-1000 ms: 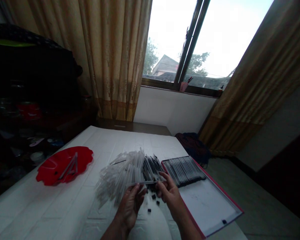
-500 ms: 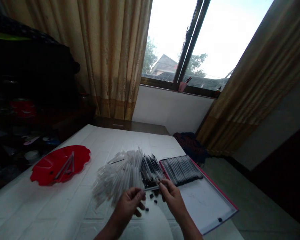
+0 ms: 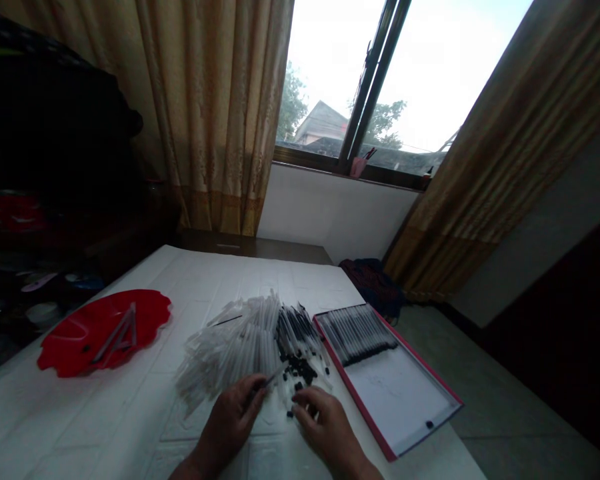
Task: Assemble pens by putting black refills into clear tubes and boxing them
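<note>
My left hand (image 3: 237,407) is closed on a slim clear pen barrel (image 3: 279,372), which points up and to the right from the fingertips. Over the small black caps (image 3: 300,368), my right hand (image 3: 323,420) is lowered with thumb and forefinger curled together. Whatever sits between those fingertips is too small to make out. Beyond my left hand spreads a big pile of clear pen barrels (image 3: 235,347). Dark pen refills (image 3: 296,328) lie right of that pile, behind the caps.
A shallow box (image 3: 353,400) with red edges stands at the right; a row of pens (image 3: 360,333) fills its far part, and a loose black cap (image 3: 429,425) lies near its corner. A red scalloped tray (image 3: 150,313) at the left holds a few clear barrels.
My hands have moved apart; before, both held the pen barrel between them. It now stays in my left hand, while my right hand has dropped toward the caps. The view has shifted slightly.
</note>
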The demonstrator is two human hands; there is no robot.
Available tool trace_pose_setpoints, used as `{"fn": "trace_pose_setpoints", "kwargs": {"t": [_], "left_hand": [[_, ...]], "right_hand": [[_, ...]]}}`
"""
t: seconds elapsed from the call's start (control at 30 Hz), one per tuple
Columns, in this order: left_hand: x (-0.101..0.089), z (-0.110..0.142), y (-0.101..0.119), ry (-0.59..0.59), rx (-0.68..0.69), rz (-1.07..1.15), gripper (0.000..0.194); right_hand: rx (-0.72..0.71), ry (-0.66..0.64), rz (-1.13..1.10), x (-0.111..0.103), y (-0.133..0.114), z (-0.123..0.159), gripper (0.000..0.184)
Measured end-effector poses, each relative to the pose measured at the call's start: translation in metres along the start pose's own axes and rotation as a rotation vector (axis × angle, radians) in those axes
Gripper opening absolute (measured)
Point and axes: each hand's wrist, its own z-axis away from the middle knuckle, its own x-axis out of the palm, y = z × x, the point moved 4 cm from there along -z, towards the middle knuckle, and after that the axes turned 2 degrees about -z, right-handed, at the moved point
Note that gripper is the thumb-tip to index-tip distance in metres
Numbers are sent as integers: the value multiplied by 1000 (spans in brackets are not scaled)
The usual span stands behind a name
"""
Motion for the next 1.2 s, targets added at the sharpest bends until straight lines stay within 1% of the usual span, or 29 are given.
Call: {"fn": "trace_pose_setpoints", "kwargs": {"t": [0.07, 0.1, 0.17, 0.23, 0.3, 0.37, 0.43, 0.5, 0.57, 0.7, 0.87, 1.0, 1.1, 1.2], "left_hand": [[-3, 6, -6, 18, -2, 11, 16], [-4, 9, -9, 21, -5, 13, 16], [-3, 13, -14, 17, 4, 19, 16], [-2, 15, -17, 8, 42, 3, 16], [0, 16, -18, 8, 134, -61, 16], [1, 17, -14, 15, 294, -171, 17], [3, 19, -8, 27, 469, -303, 19], [5, 21, -2, 39, 591, -412, 21], [5, 22, 2, 40, 639, -471, 22], [6, 22, 5, 7, 644, -516, 23], [7, 23, 3, -12, 627, -543, 24], [7, 24, 2, -7, 620, -545, 23], [7, 24, 2, -8, 623, -546, 23], [7, 24, 1, -10, 628, -548, 24]], "right_hand": [[-33, -50, 179, 4, 2, 11, 16], [-35, -60, 233, 7, 2, 15, 19], [-29, -56, 281, 11, 2, 18, 21], [-26, -18, 252, 13, 3, 16, 19], [14, 32, 125, 13, 7, 13, 14], [107, 56, -103, 12, 16, 9, 10], [198, 58, -345, 12, 25, 7, 13], [238, 64, -498, 11, 28, 7, 18], [260, 64, -546, 8, 26, 8, 22], [273, 40, -540, 4, 18, 10, 24], [202, 36, -488, 3, 13, 8, 26], [111, -3, -346, 0, 9, 7, 18], [-21, -5, -167, -6, -2, 7, 14], [-161, -6, -7, -12, -17, 6, 17]]}}
